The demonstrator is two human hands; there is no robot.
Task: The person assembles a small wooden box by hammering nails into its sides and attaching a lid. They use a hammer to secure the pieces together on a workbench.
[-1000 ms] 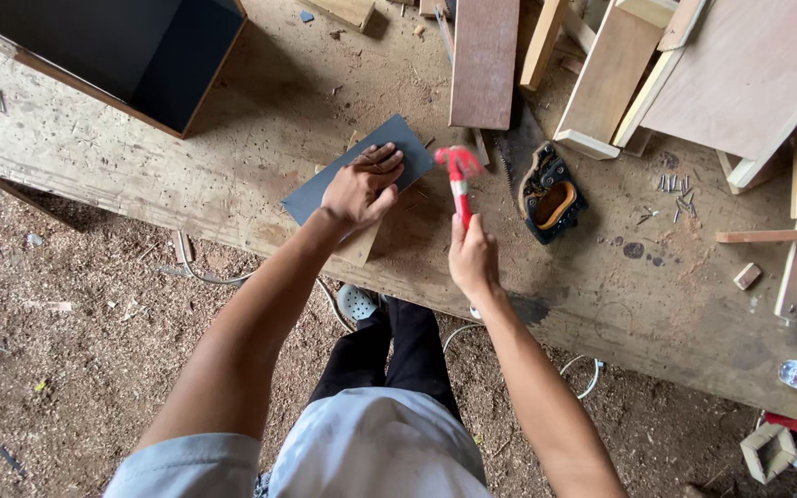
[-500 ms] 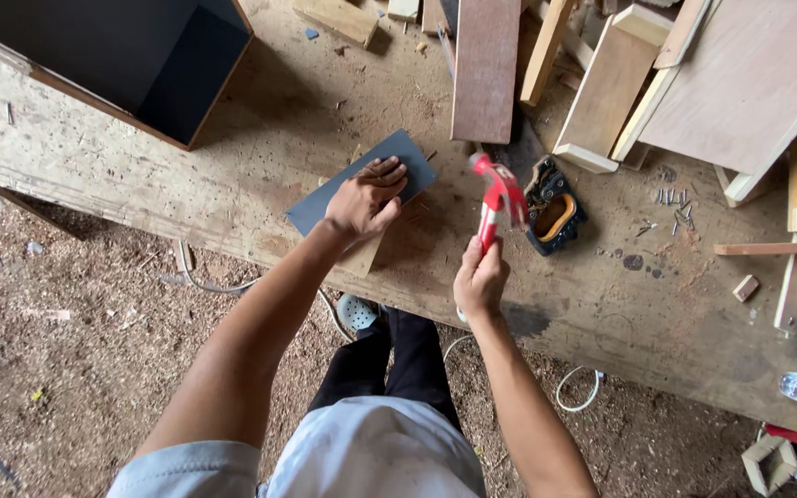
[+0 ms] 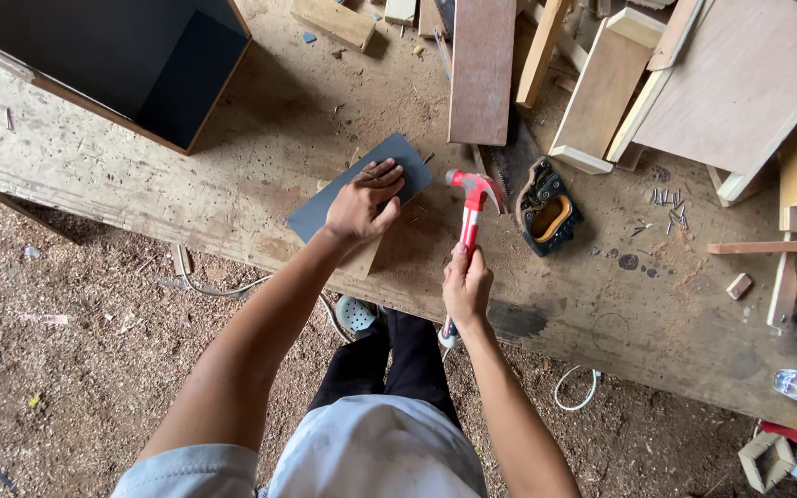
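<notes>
My left hand (image 3: 363,200) presses flat on a dark grey rectangular panel (image 3: 329,200) that lies on a small wooden piece on the plywood workbench (image 3: 232,148). My right hand (image 3: 468,286) grips the handle of a red claw hammer (image 3: 469,198); its head hovers just right of the panel's far end, beside my left fingertips. A few small nails lie by the panel's right edge.
A hand saw with a black and orange handle (image 3: 546,214) lies right of the hammer. A dark open box (image 3: 113,60) stands at the upper left. Boards and offcuts (image 3: 694,83) pile at the back right. Loose nails (image 3: 668,207) are scattered nearby. Sawdust covers the ground.
The hammer head swung right and then came back left toward the panel's end. My left hand stayed pressed on the panel.
</notes>
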